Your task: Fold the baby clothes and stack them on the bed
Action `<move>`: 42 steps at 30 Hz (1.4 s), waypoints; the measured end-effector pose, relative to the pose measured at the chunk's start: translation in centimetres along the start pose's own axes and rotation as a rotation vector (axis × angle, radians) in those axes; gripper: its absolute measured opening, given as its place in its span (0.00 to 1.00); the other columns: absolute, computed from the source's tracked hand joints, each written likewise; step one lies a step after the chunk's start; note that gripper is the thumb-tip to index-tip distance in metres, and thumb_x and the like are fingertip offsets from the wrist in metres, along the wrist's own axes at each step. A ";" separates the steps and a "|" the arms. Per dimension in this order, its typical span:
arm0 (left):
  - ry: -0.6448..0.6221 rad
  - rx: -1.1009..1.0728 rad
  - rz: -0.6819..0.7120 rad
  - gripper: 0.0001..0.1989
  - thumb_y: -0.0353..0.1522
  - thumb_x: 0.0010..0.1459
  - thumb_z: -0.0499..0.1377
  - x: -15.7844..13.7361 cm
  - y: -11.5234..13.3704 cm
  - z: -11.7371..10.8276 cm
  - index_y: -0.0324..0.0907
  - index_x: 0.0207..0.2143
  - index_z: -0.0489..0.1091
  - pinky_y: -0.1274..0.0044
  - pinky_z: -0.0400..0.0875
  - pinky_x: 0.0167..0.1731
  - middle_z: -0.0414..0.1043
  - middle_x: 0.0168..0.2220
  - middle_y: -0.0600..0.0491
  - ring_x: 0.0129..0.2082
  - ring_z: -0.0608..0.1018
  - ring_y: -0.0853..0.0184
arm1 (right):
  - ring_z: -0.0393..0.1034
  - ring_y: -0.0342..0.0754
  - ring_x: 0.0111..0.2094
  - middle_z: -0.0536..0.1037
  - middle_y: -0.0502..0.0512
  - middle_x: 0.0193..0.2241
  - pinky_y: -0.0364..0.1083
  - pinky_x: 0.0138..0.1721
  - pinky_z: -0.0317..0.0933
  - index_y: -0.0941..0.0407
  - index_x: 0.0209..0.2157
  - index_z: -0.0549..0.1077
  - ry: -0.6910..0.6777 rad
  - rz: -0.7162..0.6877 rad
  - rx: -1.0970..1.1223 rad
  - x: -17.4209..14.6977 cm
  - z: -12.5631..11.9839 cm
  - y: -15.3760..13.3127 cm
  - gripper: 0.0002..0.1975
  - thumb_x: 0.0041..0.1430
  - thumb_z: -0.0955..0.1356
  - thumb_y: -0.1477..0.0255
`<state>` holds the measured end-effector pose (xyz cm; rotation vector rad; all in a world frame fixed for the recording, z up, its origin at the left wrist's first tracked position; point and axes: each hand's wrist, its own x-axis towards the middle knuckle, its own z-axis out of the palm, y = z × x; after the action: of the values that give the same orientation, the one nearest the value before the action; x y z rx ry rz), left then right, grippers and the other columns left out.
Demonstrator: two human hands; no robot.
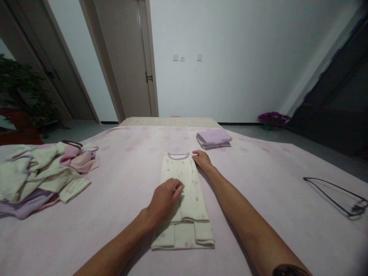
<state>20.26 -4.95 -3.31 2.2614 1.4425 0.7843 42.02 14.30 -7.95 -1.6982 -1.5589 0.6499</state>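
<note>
A cream long-sleeved shirt [188, 184] with small prints and a lilac neckline lies folded lengthwise on the bed, its collar facing away from me. Both sleeves are laid down over its body, their cuffs near the hem. My left hand [166, 197] is over the left half of the shirt, fingers curled together; whether cloth is between them is hidden. At the shirt's far right shoulder, beside the collar, my right hand [202, 160] has its fingers closed at the cloth edge.
A heap of crumpled cream, pink and lilac clothes [43, 172] lies at the left. Beyond the shirt, to the right, sits a folded lilac stack [214, 138]. A black wire hanger-like frame [330, 195] rests at the right on the pink flowered bedsheet [255, 180].
</note>
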 end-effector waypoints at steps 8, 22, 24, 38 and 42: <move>-0.057 0.345 -0.236 0.15 0.39 0.66 0.55 5.9 1.2 1.1 0.40 0.50 0.69 0.72 0.67 0.40 0.76 0.46 0.43 0.44 0.79 0.57 | 0.73 0.46 0.35 0.81 0.52 0.35 0.42 0.39 0.63 0.54 0.52 0.77 0.033 -0.058 -0.015 -0.5 0.0 0.7 0.21 0.55 0.68 0.68; -0.081 0.247 -0.365 0.08 0.32 0.64 0.52 6.7 -1.0 0.5 0.43 0.37 0.70 0.75 0.61 0.30 0.79 0.37 0.50 0.36 0.79 0.62 | 0.72 0.45 0.33 0.80 0.48 0.31 0.42 0.35 0.61 0.53 0.49 0.78 0.034 -0.127 -0.021 -0.8 -0.2 0.9 0.18 0.56 0.69 0.69; -0.068 0.268 -0.386 0.08 0.33 0.64 0.51 6.4 -1.0 0.6 0.43 0.38 0.70 0.75 0.61 0.30 0.78 0.36 0.49 0.36 0.79 0.60 | 0.72 0.45 0.34 0.80 0.48 0.32 0.42 0.37 0.61 0.52 0.48 0.78 0.047 -0.127 -0.038 -1.0 -0.2 0.7 0.17 0.54 0.70 0.69; -0.058 0.429 0.234 0.24 0.36 0.67 0.53 4.0 1.1 4.8 0.35 0.62 0.62 0.58 0.54 0.65 0.61 0.65 0.38 0.66 0.62 0.51 | 0.71 0.46 0.38 0.78 0.51 0.39 0.44 0.46 0.62 0.51 0.44 0.79 0.095 -0.213 -0.086 -1.7 -0.1 0.0 0.12 0.57 0.70 0.69; -0.152 0.459 0.222 0.32 0.44 0.68 0.50 3.1 0.9 5.7 0.35 0.67 0.56 0.55 0.49 0.66 0.52 0.69 0.36 0.69 0.55 0.48 | 0.71 0.49 0.42 0.79 0.53 0.40 0.46 0.47 0.61 0.51 0.38 0.81 0.073 -0.209 -0.078 -1.8 0.0 0.2 0.08 0.55 0.71 0.69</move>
<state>25.46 -2.54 -6.48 2.7907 1.4279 0.3489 41.86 12.57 -8.28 -1.5695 -1.7005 0.4212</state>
